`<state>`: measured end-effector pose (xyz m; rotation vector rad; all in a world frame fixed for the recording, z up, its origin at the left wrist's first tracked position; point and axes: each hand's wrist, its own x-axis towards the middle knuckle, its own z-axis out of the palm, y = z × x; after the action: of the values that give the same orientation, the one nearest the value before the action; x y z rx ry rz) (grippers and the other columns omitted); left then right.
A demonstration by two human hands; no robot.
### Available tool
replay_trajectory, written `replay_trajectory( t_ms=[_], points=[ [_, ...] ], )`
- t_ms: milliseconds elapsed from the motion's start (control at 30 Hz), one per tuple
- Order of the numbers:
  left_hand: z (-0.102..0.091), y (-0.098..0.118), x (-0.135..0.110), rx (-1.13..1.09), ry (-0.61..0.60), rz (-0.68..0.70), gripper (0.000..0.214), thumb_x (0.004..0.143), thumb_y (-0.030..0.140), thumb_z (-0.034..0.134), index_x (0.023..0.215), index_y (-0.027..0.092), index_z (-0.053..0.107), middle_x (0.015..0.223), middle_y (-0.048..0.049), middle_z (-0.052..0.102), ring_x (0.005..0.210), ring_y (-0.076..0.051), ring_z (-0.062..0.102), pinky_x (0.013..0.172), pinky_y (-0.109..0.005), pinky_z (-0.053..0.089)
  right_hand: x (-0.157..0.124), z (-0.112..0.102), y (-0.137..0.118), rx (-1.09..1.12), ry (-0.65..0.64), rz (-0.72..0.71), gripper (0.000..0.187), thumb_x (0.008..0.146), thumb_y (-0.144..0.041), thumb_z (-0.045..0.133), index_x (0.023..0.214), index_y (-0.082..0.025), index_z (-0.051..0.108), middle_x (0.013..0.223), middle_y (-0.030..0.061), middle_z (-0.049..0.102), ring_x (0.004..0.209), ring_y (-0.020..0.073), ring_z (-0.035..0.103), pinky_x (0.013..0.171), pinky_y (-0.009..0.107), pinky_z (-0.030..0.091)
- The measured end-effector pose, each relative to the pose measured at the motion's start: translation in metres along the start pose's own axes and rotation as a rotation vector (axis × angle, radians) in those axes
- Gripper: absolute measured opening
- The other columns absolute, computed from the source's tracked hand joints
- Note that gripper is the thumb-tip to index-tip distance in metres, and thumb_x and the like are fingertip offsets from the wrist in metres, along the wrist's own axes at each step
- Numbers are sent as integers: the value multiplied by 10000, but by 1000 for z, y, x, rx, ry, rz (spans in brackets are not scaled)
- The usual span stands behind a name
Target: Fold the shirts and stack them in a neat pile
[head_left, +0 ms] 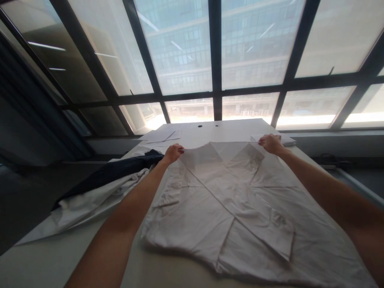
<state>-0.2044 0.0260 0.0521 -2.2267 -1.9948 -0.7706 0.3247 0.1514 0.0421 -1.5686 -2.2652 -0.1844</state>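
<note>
A white garment with long sleeves, seemingly a shirt or coat [204,204], is spread over the table, its sleeves folded across the body and its cloth creased. My left hand [174,153] pinches the garment's far left edge between thumb and fingers. At the far right edge, my right hand [271,143] is closed on the cloth in the same way. Between the two hands the far edge is stretched and looks slightly raised. Both arms reach forward along the sides of the garment.
The white table [192,130] runs toward large dark-framed windows. Paper sheets [163,135] lie at its far left. Dark cloth [111,172] rests over more white cloth [90,202] along the left edge. A white folded stack [288,139] sits behind my right hand.
</note>
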Motion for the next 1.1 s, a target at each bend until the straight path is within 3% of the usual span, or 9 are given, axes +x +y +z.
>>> replay_trajectory(
  t_ms=[200,433,600,767,1100],
  points=[
    [-18,10,-31,-69,71,20,200,824,301,629,915,189,767,977,-70,734,921,-237,681,874,-319,529,-33,-13,11,139,156,-55,254,893,-335,564,913,-225,792,1075,92,764,1089,334,623,1012,513,360],
    [-20,10,-74,-179,-1,62,223,845,350,615,916,194,757,937,-60,777,909,-239,707,874,-325,529,-90,-23,11,287,187,-149,246,896,-365,572,887,-241,785,1014,75,785,1033,302,693,1011,455,465],
    [-10,6,-101,-117,-54,82,205,850,290,588,965,248,752,1037,-26,779,1025,-228,702,981,-342,501,-129,-14,15,249,179,-276,260,914,-381,557,925,-263,788,1043,76,783,1055,297,699,1010,468,479],
    [2,0,-120,-61,-78,130,308,827,210,559,1055,235,766,1129,-42,763,1103,-250,684,1048,-409,482,-159,-1,14,171,109,-343,254,936,-332,520,953,-303,772,1098,45,775,1144,276,669,1097,520,392],
    [10,-13,-130,-231,-80,138,389,903,327,482,1121,192,774,1219,-62,730,1193,-263,657,1104,-428,460,-182,19,23,165,91,-353,335,954,-269,439,1054,-296,758,1134,54,764,1108,252,691,1142,504,361]
  ],
)
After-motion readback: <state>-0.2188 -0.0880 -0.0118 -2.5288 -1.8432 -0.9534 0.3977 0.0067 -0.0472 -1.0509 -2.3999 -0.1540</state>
